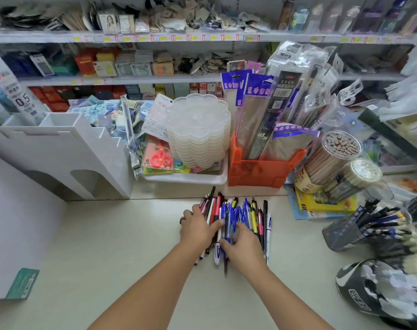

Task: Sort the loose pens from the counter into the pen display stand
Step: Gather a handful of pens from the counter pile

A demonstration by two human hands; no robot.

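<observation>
The loose pens [238, 217] are lying in a rough row on the counter [131, 246], just in front of the orange box [257, 172]. The left hand [196, 226] is resting on the pile's left part, fingers spread fairly straight over the pens. The right hand [244, 245] is lying on the pile's near middle, its fingers curling round what seems to be a blue pen. The white stepped pen display stand [67, 148] is standing well left of the orange box.
</observation>
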